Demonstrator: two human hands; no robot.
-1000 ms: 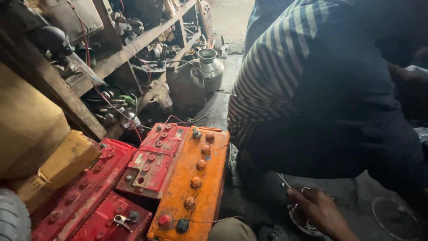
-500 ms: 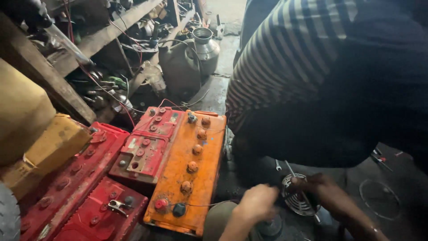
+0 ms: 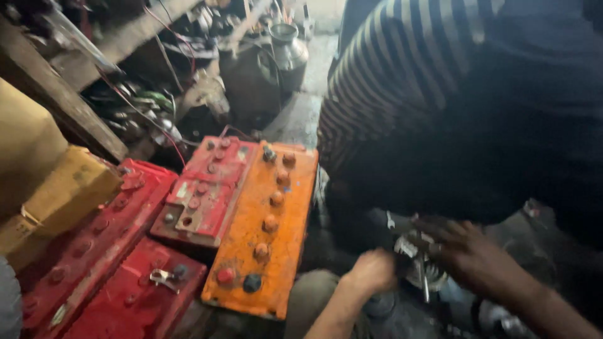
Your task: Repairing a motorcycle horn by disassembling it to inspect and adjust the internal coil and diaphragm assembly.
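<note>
Left hand (image 3: 372, 271): curled into a loose fist beside a small metal assembly (image 3: 419, 263), knuckles up; contact with the part probable, actual grip not discernible through blur. Right hand (image 3: 466, 250): fingers spread and draped over the same assembly from the far side, resting on its top; pinching or merely steadying — cannot tell. Assembly itself: greyish metal, coil or spring visible at its lower part, thin shaft projecting downward, seated low on the dark floor between both hands, near the bottom right of the scene.

Recommended handling, as judgement only: keep one hand bracing the body of the part while the other works it; keep fingertips off the coil and the shaft; hold the part low and square to the floor, since oily grime would favour slipping.

Just left of the left hand: orange battery (image 3: 267, 226), lying flat, row of round caps along its top, dark and red terminals at its near end. Touching its left flank: smaller red battery (image 3: 206, 188). Further left: two more red batteries (image 3: 107, 251), a metal clamp on the nearer one. Yellow block (image 3: 69, 188) at the far left edge. Beyond, at the back: metal can (image 3: 287, 47) amid wires and clutter. Directly above the hands: another person's striped garment (image 3: 402, 88), bent close over the work.
</note>
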